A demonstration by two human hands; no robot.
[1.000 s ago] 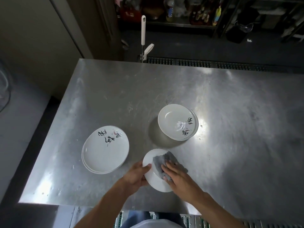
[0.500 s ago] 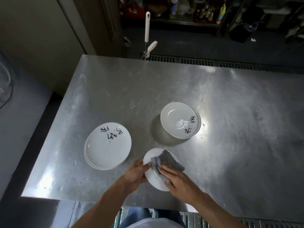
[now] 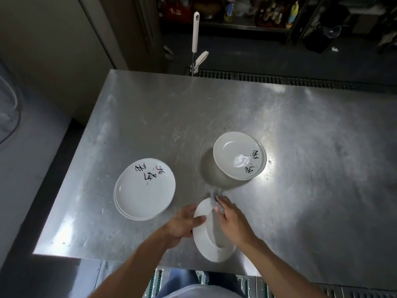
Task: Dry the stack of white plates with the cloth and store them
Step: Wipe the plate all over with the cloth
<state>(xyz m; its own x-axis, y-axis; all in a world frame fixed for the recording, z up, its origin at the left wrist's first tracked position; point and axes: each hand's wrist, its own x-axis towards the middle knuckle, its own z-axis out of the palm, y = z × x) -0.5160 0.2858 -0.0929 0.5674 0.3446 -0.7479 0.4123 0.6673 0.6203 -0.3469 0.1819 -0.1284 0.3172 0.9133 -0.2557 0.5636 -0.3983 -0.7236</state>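
Note:
I hold one white plate [image 3: 206, 239] tilted above the near edge of the steel table [image 3: 300, 168]. My left hand [image 3: 182, 224] grips its left rim, thumb on the face. My right hand [image 3: 232, 220] presses a grey cloth [image 3: 216, 196] against the plate's far rim; most of the cloth is hidden under the fingers. A stack of white plates [image 3: 145, 190] with black calligraphy lies to the left. A second, taller stack of plates [image 3: 239, 155] stands to the right, behind my hands.
A white-handled tool [image 3: 195, 33] leans behind the table's far edge, beside a floor drain grate [image 3: 279, 79]. Dark shelves with bottles [image 3: 268, 11] stand at the back. A grey surface [image 3: 25, 168] lies lower at the left.
My right hand has slid the cloth from the middle of the plate up to its far rim. The plate has tipped further, and the cloth now bunches under my fingertips.

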